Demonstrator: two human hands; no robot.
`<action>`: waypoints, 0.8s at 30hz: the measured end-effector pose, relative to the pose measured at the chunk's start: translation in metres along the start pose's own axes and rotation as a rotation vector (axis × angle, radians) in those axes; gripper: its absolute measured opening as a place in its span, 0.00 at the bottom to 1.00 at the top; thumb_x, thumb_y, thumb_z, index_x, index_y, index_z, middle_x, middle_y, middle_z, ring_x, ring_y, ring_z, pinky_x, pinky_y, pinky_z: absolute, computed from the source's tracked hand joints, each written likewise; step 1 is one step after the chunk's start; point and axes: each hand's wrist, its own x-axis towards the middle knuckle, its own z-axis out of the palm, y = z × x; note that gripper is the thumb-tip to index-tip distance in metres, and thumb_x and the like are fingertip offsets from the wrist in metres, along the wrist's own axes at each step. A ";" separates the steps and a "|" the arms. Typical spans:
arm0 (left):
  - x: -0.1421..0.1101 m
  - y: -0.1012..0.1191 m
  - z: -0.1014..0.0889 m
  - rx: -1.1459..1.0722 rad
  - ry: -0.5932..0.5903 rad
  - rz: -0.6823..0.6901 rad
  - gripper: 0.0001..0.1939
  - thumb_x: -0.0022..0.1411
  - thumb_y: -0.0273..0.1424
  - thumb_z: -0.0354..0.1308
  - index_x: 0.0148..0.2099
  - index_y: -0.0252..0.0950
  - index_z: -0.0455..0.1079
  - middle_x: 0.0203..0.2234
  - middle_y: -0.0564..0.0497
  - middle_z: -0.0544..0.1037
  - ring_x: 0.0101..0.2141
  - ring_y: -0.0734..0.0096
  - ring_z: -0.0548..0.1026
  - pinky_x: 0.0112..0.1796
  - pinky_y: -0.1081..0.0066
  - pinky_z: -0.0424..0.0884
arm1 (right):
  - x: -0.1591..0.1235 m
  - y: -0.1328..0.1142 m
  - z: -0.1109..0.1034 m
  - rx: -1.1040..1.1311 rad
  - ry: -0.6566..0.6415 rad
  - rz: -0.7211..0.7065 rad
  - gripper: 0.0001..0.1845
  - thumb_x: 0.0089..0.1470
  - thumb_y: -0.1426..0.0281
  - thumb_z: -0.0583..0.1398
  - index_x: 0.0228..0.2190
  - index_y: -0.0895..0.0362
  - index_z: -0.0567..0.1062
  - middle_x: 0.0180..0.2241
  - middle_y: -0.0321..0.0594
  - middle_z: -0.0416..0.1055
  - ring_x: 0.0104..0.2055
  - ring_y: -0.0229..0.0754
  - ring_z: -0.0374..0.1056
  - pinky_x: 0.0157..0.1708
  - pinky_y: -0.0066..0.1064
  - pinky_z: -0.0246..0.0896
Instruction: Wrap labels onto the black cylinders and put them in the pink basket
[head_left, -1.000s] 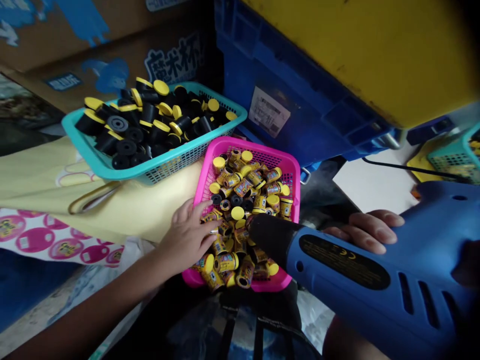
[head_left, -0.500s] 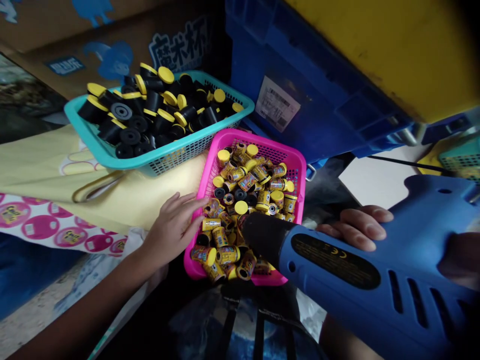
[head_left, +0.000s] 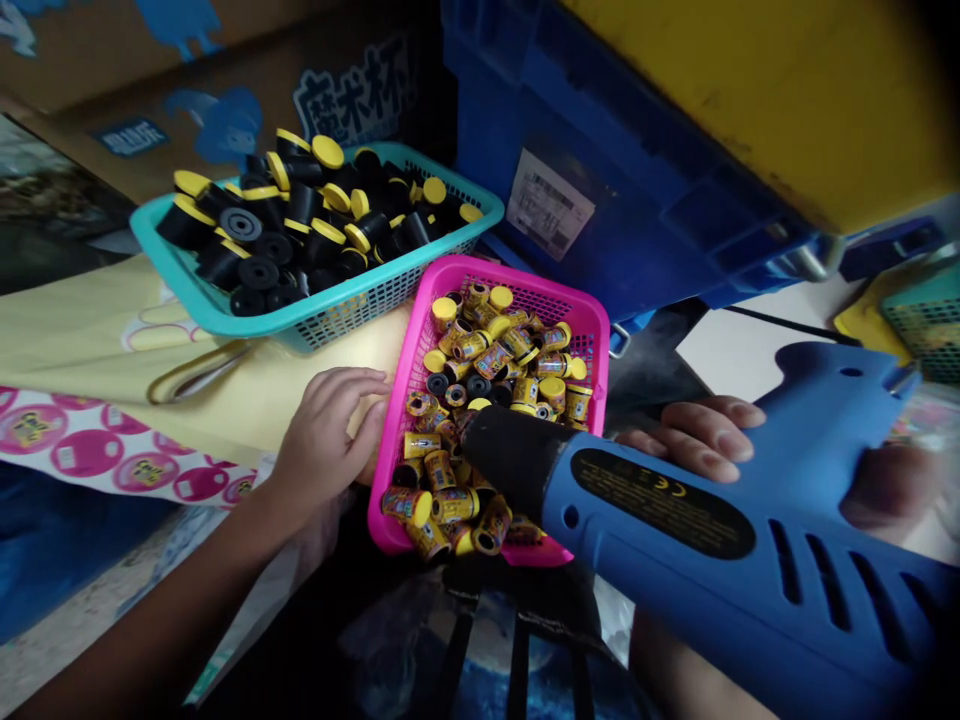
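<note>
A blue heat gun (head_left: 667, 520) with a black nozzle lies across the lower right, its tip over the pink basket (head_left: 602, 345). My right hand (head_left: 697, 440) is closed around its handle; part of the hand is hidden behind the tool. Small yellow-labelled canisters (head_left: 455, 503) with yellow caps fill the basket, some showing black bottoms. My left hand (head_left: 322, 430) is just left of the basket's rim, fingers slightly bent and thumb apart, with nothing visible in it. I cannot tell whether its fingertips touch the rim.
Behind stands a turquoise basket (head_left: 292, 318) heaped with black, yellow-capped canisters. A brown carton (head_left: 247, 75) is at the back left, a blue crate (head_left: 637, 200) at the back right. Pale yellow sheeting (head_left: 90, 315) and a strip of pink round stickers (head_left: 142, 470) lie on the left.
My left hand has drawn back left from over the basket's rim, its fingers more bent. The heat gun has shifted slightly left and up, still in my right hand.
</note>
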 end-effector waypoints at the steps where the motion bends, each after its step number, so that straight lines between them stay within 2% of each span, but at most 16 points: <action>1: 0.000 0.000 0.000 0.001 -0.002 -0.007 0.06 0.64 0.30 0.50 0.42 0.38 0.67 0.40 0.48 0.77 0.44 0.61 0.74 0.47 0.58 0.69 | -0.004 0.000 0.006 0.028 -0.050 0.014 0.26 0.36 0.49 0.64 0.30 0.53 0.66 0.23 0.30 0.56 0.22 0.35 0.59 0.32 0.36 0.70; 4: -0.002 -0.001 0.000 0.005 0.001 -0.013 0.07 0.64 0.29 0.50 0.42 0.38 0.67 0.40 0.48 0.77 0.45 0.61 0.73 0.48 0.57 0.68 | -0.015 0.001 0.021 0.100 -0.092 0.037 0.24 0.41 0.50 0.63 0.32 0.54 0.66 0.25 0.31 0.58 0.24 0.34 0.61 0.36 0.36 0.71; 8: -0.005 -0.001 -0.001 0.000 0.025 -0.009 0.07 0.64 0.28 0.50 0.43 0.38 0.67 0.40 0.48 0.77 0.45 0.62 0.73 0.48 0.58 0.69 | -0.019 0.004 0.034 0.087 -0.095 0.082 0.24 0.40 0.50 0.64 0.32 0.53 0.66 0.26 0.32 0.59 0.25 0.35 0.62 0.32 0.34 0.69; 12: -0.009 -0.004 -0.001 -0.008 0.050 -0.003 0.07 0.64 0.27 0.50 0.43 0.38 0.68 0.40 0.48 0.77 0.46 0.62 0.73 0.48 0.58 0.68 | -0.021 0.006 0.041 0.051 -0.125 0.116 0.25 0.38 0.52 0.66 0.32 0.54 0.66 0.26 0.32 0.58 0.27 0.36 0.63 0.34 0.35 0.69; 19: -0.012 -0.008 0.000 -0.023 0.043 -0.009 0.07 0.65 0.27 0.49 0.43 0.38 0.67 0.40 0.47 0.76 0.45 0.62 0.73 0.48 0.58 0.68 | -0.026 0.011 0.053 0.051 -0.061 0.123 0.24 0.39 0.53 0.66 0.32 0.54 0.67 0.27 0.30 0.60 0.27 0.34 0.63 0.41 0.36 0.68; 24: -0.010 -0.007 0.001 -0.040 0.055 0.020 0.07 0.65 0.27 0.49 0.43 0.37 0.68 0.40 0.47 0.76 0.45 0.62 0.73 0.48 0.59 0.68 | -0.026 0.011 0.054 0.042 -0.089 0.141 0.24 0.36 0.55 0.68 0.32 0.54 0.67 0.27 0.31 0.61 0.27 0.36 0.63 0.38 0.36 0.67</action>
